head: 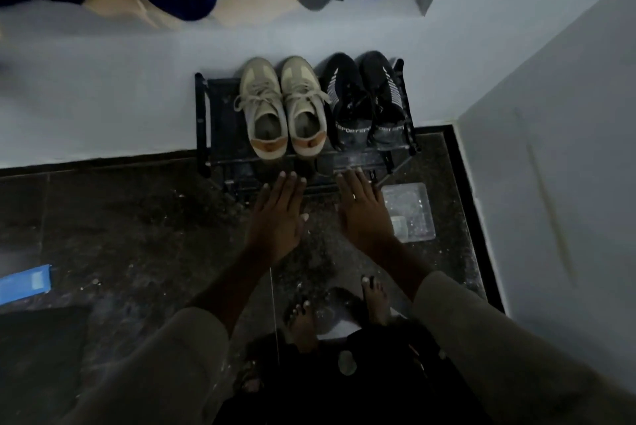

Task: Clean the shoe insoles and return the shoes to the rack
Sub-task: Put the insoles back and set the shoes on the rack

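My left hand (278, 218) and right hand (364, 214) hover just short of the rack (203, 122), each grip flat open and empty. Beige shoes (284, 108) and black shoes (366, 101) sit on it. I judge this the pick-up step, needing a heel grasp.

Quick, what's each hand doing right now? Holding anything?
Left hand: open, fingers straight, holding nothing.
Right hand: open, fingers straight, holding nothing.

White "SPORTSP…" lettering, cut off at the edges, across the rear band of both black shoes (347, 98), just past the right hand (364, 214). Blue pack (24, 282) far left of the left hand (278, 214): print unreadable.
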